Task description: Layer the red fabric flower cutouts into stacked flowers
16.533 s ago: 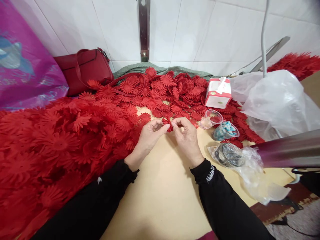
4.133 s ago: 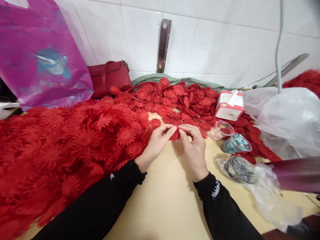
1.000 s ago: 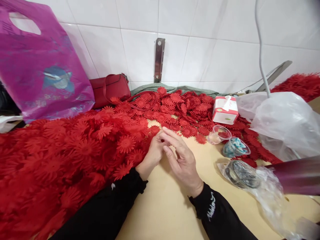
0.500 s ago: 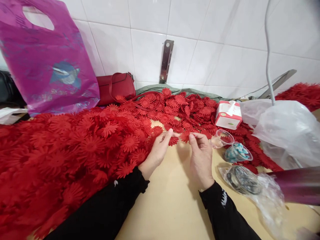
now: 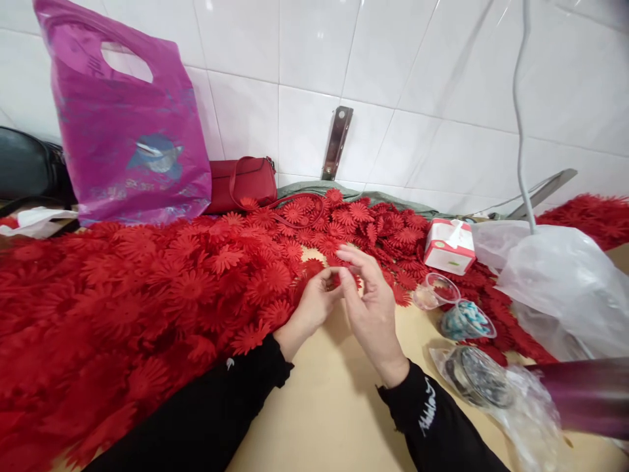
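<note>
My left hand (image 5: 312, 305) and my right hand (image 5: 369, 303) meet over the tan table (image 5: 324, 406), fingertips together. Between them they pinch a small red fabric flower (image 5: 335, 280), mostly hidden by the fingers. My right hand's upper fingers are spread above it. A large heap of red fabric flowers (image 5: 147, 295) lies to the left and behind the hands, right beside my left hand. Both arms wear black sleeves.
A magenta plastic bag (image 5: 128, 131) and a red handbag (image 5: 243, 183) stand by the tiled wall. To the right sit a red-and-white tissue box (image 5: 449, 246), two small clear cups (image 5: 435, 290), a clear plastic bag (image 5: 565, 288) and a purple tube (image 5: 590, 396).
Half a second ago my hands were apart, each pinching a flower; now they have come together on one small flower. The view has tilted upward.
</note>
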A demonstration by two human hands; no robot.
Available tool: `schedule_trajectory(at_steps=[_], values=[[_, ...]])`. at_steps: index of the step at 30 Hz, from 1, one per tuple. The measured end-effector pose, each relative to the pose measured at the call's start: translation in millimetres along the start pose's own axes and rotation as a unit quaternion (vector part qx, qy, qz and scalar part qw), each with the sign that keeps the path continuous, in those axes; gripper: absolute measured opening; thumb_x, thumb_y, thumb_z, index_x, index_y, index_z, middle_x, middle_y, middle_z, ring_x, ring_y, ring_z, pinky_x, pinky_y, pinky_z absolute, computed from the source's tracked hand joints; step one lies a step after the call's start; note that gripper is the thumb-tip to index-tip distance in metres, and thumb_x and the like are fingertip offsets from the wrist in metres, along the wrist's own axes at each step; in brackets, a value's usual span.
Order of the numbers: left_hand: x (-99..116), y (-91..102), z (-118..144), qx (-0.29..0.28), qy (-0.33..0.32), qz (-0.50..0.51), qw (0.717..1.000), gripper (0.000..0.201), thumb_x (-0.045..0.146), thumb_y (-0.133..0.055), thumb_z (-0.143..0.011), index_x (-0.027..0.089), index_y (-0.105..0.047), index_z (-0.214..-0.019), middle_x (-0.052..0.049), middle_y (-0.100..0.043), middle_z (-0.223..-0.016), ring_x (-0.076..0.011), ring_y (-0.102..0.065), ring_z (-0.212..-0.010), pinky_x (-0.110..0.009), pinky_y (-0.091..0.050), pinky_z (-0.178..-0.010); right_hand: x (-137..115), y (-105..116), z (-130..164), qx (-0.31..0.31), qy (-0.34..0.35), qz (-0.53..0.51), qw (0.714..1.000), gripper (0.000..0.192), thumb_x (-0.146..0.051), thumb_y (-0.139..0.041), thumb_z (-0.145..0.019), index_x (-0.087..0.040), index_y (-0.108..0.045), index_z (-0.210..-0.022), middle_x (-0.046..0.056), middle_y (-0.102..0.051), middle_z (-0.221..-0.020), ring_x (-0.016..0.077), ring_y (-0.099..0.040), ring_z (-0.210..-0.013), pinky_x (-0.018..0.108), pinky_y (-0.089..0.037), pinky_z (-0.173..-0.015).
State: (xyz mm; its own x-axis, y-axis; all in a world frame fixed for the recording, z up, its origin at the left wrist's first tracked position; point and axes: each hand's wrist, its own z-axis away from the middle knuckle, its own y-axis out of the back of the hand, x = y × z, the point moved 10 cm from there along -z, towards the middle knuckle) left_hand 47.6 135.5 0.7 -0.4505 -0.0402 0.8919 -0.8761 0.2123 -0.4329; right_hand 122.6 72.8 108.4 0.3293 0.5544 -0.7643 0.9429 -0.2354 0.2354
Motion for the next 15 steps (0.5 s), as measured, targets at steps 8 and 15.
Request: schedule_trajectory(at_steps=[8,15], values=[[-1.6,3.1,2.1,0.019,0.017,0.035,0.999,0.038,0.046,-0.088,-0.076,0.015,-0.068,-0.085,0.000,-0.067,-0.086,-0.0141,-0.060,-0.084,-0.029,-0.049,-0.083,68.9,23.1,23.6,0.019,-0.045,0.051,0.997,0.035,-0.036,-0.061,-0.101,-0.027,-0.066,-0.134,0.010,-0.061,-0.134,0.0225,-0.060,-0.127,0.045,-0.050,-0.111],[-12.0,4.2,4.3,0.022,0.073,0.081,0.994,0.040,0.040,-0.094,-0.068,0.017,-0.074,-0.093,-0.004,-0.070,-0.100,-0.0164,-0.065,-0.091,-0.034,-0.055,-0.087,92.3,32.2,18.6,0.025,-0.120,-0.028,0.992,0.029,-0.038,-0.062,-0.100,-0.025,-0.072,-0.124,0.009,-0.070,-0.128,0.0222,-0.066,-0.121,0.046,-0.049,-0.111]])
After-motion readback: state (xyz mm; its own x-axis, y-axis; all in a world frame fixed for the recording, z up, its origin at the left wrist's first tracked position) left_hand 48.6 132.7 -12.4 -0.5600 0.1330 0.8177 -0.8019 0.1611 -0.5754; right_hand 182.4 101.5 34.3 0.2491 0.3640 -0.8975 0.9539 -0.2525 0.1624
